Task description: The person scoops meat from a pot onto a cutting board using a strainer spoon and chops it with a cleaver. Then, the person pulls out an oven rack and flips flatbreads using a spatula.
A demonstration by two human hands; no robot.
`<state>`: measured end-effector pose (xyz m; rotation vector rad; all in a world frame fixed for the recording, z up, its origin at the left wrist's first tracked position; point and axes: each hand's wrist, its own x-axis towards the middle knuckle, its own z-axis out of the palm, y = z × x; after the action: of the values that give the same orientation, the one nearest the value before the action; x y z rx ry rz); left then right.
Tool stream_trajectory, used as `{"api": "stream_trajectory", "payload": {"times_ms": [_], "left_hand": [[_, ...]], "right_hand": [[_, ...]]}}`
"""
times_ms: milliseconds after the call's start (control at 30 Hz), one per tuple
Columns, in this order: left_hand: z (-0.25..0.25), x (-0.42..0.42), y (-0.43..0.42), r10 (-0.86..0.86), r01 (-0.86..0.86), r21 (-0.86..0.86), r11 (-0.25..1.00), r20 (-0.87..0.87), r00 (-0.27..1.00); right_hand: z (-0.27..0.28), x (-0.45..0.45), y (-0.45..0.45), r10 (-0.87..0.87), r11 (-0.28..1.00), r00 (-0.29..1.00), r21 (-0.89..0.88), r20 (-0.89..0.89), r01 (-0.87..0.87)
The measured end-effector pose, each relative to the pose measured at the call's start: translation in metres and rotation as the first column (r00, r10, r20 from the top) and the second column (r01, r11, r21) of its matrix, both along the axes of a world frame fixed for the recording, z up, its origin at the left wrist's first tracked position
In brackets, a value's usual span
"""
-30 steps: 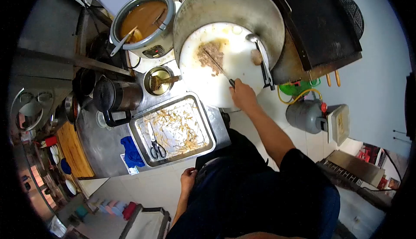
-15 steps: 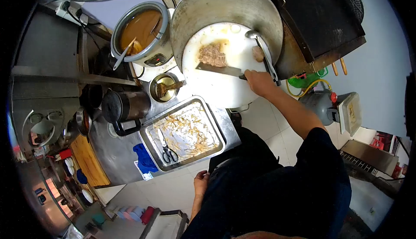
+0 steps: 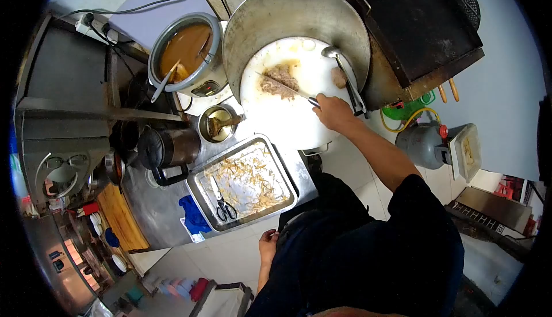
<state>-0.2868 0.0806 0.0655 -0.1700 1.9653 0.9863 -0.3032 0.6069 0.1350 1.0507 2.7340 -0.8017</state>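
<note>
My right hand (image 3: 333,111) is wrapped round the handle of a knife (image 3: 286,87). The blade lies across a heap of chopped brown meat (image 3: 280,80) on a round white board (image 3: 276,124) that sits at the large metal pot (image 3: 299,9). Right of the meat, a ladle (image 3: 339,64) rests beside a small brown lump (image 3: 338,77). Down by my body hangs my left hand (image 3: 268,244), its fingers curled; whether they hold anything is hidden.
A steel tray (image 3: 244,182) with scattered shreds and scissors (image 3: 223,206) is on the counter. Behind it are a small pot with a brush (image 3: 218,124), a dark jug (image 3: 167,148) and a cooker of brown liquid (image 3: 187,49). A gas cylinder (image 3: 422,146) stands right.
The knife blade has turned from beside the near edge of the meat to lie across it, and my right hand has shifted slightly left. The camera view has moved a little.
</note>
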Motion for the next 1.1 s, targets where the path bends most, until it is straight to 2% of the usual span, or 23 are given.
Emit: {"api": "stream_trajectory", "payload": {"times_ms": [67,167,300,367,433,500,567,667,733,767,833,867,933,967,1033,1100], "left_hand": [[-0.002,0.000,0.000,-0.054,0.054,-0.016,0.998,-0.008,0.999],[0.009,-0.002,0.011,-0.013,0.013,0.005,1.000,0.002,1.000],[0.000,0.000,0.010,-0.060,0.060,0.028,0.998,0.012,0.998],[0.012,0.008,0.014,0.015,-0.014,-0.027,1.000,0.021,1.000],[0.019,0.007,0.020,0.000,0.001,-0.055,0.998,0.015,1.000],[0.017,0.007,0.024,-0.014,0.015,-0.075,0.997,0.008,1.000],[0.011,0.012,0.018,0.042,-0.040,-0.050,0.998,0.037,0.998],[0.024,0.016,0.027,0.036,-0.033,-0.082,0.996,0.032,0.999],[0.018,0.019,0.026,0.031,-0.029,-0.083,0.996,0.019,0.999],[0.016,0.022,0.024,0.024,-0.023,-0.087,0.996,0.011,1.000],[0.011,0.027,0.020,0.046,-0.044,-0.099,0.994,0.016,0.999],[0.008,0.031,0.019,0.071,-0.067,-0.105,0.992,0.027,0.997],[0.023,0.034,0.031,0.065,-0.064,-0.103,0.993,0.010,0.998],[0.030,0.037,0.035,0.057,-0.056,-0.105,0.993,-0.001,0.998],[0.025,0.047,0.032,0.121,-0.120,-0.098,0.988,0.006,0.993],[0.025,0.054,0.027,0.176,-0.173,-0.097,0.980,0.020,0.984]], "right_hand": [[-0.003,0.001,0.001,-0.021,1.000,0.999,-0.008,-0.044,0.021],[-0.017,0.003,0.006,0.000,1.000,1.000,0.010,0.018,0.000],[-0.001,-0.002,0.030,-0.027,0.999,0.992,0.023,-0.120,0.029],[-0.008,-0.008,0.046,-0.026,0.991,0.990,0.130,-0.137,0.044],[-0.023,-0.011,0.057,-0.042,0.981,0.996,0.184,-0.076,0.055],[-0.027,-0.011,0.063,0.001,0.976,0.999,0.216,0.040,-0.010],[-0.021,0.000,0.059,0.058,0.979,0.996,0.193,0.075,-0.071],[-0.023,0.007,0.065,0.072,0.974,0.997,0.215,-0.005,-0.070],[-0.033,0.002,0.068,-0.061,0.955,0.983,0.276,-0.173,0.108],[-0.035,0.000,0.069,-0.059,0.956,0.982,0.273,-0.179,0.107],[-0.035,-0.002,0.067,-0.011,0.994,0.997,0.108,-0.073,0.019],[-0.034,-0.002,0.066,-0.009,0.994,0.997,0.108,-0.075,0.017],[-0.023,-0.006,0.063,0.112,0.968,0.993,0.231,-0.047,-0.098],[-0.025,-0.012,0.067,0.121,0.968,0.991,0.229,-0.052,-0.106],[-0.040,-0.032,0.084,0.037,0.952,0.994,0.306,-0.103,-0.004],[-0.049,-0.043,0.092,0.033,0.949,0.991,0.317,-0.132,0.011]]}}
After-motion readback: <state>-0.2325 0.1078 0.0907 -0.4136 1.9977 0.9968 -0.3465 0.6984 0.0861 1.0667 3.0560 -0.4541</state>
